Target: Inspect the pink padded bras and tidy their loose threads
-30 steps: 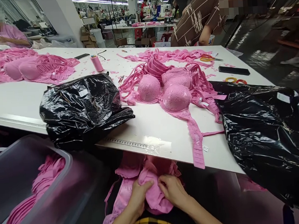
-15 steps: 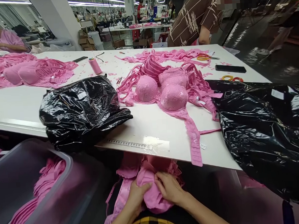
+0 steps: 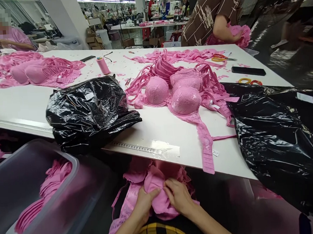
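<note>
- Head view, hands: the left hand (image 3: 147, 199) pinched soft pink cloth between thumb and curled fingers; the right hand (image 3: 179, 196) gripped the same piece close by, its thumb and forefinger drawn together.
- Head view, work in hand: the piece, a pink padded lace-trimmed bra (image 3: 162, 205), lay gathered over the person's lap, below and just in front of the near edge of the white worktable (image 3: 159, 125).
- Head view, progress: handling of this bra appeared unfinished, since both hands had hold of it. A heap of moulded-cup bras (image 3: 186, 99) lay on the tabletop ahead, and a second bra pile (image 3: 37, 72) farther left; whether either was finished or waiting could not be told.
- Head view, open container: at the left, a translucent grey plastic bin (image 3: 83, 181) stood below the table's edge, holding overlapping pink fabric pieces (image 3: 30, 213) against its right side, with much of its interior unfilled.
- Head view, bags: one glossy black plastic bag (image 3: 88, 112) slumped over the near edge, left of the heap; another black bag (image 3: 277, 141) hung over the table's right side. Both were opaque, their contents hidden.
</note>
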The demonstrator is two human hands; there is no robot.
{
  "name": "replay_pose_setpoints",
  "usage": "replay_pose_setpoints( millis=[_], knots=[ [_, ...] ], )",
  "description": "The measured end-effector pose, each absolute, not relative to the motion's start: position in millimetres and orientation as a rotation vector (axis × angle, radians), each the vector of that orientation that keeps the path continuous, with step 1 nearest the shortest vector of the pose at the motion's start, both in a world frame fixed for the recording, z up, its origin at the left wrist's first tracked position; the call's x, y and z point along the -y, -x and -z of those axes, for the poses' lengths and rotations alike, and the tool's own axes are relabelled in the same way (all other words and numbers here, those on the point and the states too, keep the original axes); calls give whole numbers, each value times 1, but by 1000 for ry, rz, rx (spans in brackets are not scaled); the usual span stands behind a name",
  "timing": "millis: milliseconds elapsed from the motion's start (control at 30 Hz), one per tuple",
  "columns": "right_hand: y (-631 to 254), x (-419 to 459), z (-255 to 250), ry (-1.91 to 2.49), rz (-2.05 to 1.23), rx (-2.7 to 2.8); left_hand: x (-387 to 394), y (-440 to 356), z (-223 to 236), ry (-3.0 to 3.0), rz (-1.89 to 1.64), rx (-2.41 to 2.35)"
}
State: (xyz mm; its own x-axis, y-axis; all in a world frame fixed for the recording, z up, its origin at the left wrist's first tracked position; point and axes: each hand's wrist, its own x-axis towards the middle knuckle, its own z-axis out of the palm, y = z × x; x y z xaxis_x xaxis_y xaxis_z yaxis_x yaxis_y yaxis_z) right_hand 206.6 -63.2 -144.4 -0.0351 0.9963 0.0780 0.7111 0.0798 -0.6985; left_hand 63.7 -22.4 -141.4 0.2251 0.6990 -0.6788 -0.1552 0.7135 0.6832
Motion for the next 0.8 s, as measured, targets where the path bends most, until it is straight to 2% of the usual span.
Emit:
replay_pose_setpoints(
  millis=[133, 267, 467, 633, 800],
  knots=[
    [-199, 65, 132, 1531, -746, 1786, 24, -70, 152, -593, -681, -1242],
    [-218, 77, 126, 1639, -874, 1433, 23, -72, 151, -520, -740, -1229],
    [-224, 94, 144, 1561, -1521, 902, 23, -75, 131, -449, -741, -1097],
    [-206, 89, 160, 1545, -1506, 638, 33, -71, 121, -468, -505, -1038],
    [-205, 90, 162, 1575, -1476, 575, 48, -73, 137, -512, -303, -1187]
  ],
)
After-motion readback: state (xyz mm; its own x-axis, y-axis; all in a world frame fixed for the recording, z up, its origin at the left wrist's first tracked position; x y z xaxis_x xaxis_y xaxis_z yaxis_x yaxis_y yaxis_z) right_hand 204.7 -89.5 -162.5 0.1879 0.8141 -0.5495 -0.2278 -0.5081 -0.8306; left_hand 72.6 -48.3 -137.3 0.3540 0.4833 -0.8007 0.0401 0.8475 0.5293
